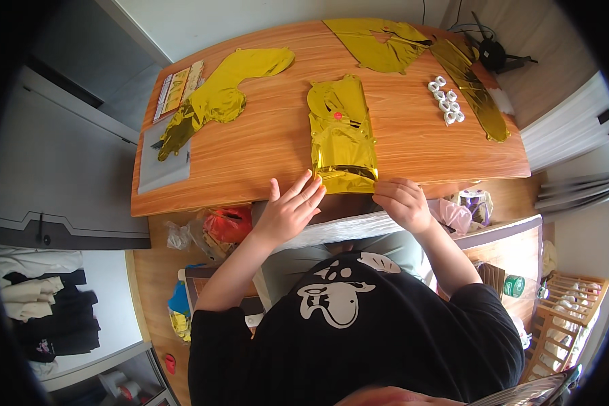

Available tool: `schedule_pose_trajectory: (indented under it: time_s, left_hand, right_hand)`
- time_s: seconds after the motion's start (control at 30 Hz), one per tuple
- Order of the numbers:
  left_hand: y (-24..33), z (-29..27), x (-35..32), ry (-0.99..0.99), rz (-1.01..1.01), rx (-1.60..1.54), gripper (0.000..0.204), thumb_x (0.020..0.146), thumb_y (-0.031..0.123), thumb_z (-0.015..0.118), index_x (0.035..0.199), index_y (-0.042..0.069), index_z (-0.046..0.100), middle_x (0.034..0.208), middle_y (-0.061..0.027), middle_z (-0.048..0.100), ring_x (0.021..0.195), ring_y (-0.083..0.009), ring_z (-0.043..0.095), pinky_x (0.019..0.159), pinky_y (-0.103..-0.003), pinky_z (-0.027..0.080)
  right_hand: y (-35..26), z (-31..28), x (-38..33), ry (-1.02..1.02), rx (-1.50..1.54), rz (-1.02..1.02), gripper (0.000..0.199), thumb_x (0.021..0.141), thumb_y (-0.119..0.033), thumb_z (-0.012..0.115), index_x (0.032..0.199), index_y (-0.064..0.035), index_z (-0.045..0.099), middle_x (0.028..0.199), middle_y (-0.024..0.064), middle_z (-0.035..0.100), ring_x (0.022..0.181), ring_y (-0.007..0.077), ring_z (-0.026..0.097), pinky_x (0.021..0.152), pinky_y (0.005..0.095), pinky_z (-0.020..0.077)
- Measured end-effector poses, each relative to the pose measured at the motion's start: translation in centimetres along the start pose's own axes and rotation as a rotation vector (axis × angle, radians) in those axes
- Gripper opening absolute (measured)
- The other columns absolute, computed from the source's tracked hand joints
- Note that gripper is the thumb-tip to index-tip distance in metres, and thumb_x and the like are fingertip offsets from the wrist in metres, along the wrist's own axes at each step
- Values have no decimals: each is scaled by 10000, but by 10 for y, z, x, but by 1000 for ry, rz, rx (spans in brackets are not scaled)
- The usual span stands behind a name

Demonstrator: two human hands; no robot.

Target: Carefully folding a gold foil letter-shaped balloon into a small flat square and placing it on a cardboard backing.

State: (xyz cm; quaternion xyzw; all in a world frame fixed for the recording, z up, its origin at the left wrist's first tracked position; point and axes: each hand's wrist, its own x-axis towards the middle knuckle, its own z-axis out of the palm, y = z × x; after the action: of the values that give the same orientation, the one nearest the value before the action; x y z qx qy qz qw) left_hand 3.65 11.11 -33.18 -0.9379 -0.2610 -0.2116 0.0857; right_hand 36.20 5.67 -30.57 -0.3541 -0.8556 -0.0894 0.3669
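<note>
A flat gold foil balloon (345,150) with a red dot on it lies at the table's near edge, between my hands. My left hand (289,208) rests at its near left corner, fingers stretched and spread, with the fingertips touching the foil. At the near right corner my right hand (406,203) has its fingers bent together, gripping the foil's edge. The foil's near end is creased across. Another flat gold foil balloon (216,101) lies at the left, its lower end over a clear plastic sheet (164,169).
More gold foil balloons lie at the far side (379,51) and right (477,95) of the wooden table (264,155). Several small white rolls (446,100) sit near the right one. A black router (495,54) stands at the far right corner; printed cards (177,91) lie far left.
</note>
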Motion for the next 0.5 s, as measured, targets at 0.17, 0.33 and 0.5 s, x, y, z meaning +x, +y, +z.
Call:
schedule_pose_trajectory:
  time_s: [0.17, 0.33, 0.5]
  left_hand:
    - [2, 2, -1, 58, -56, -102, 538, 927, 303, 732, 1413, 104, 618, 1508, -63, 573, 1459, -250, 471, 1217, -647, -76]
    - [11, -9, 18, 124, -367, -205, 856, 762, 501, 852, 1445, 77, 558, 1452, -93, 591, 1379, -290, 527, 1252, -598, 104]
    - [4, -15, 29, -18, -342, -76, 881, 777, 565, 819, 1421, 30, 545, 1467, -144, 544, 1407, -301, 479, 1217, -599, 254]
  right_hand:
    - [2, -5, 0, -40, 23, -15, 276, 722, -92, 692, 995, -76, 736, 1056, 73, 702, 984, 254, 679, 835, 362, 538]
    - [0, -6, -6, -48, -29, 116, 388, 747, -156, 781, 1120, -86, 697, 1188, 81, 664, 1059, 273, 649, 867, 388, 519]
    - [2, -12, 17, -282, -92, 481, 717, 726, -280, 872, 1342, -56, 581, 1406, 135, 565, 1379, 355, 486, 1138, 487, 403]
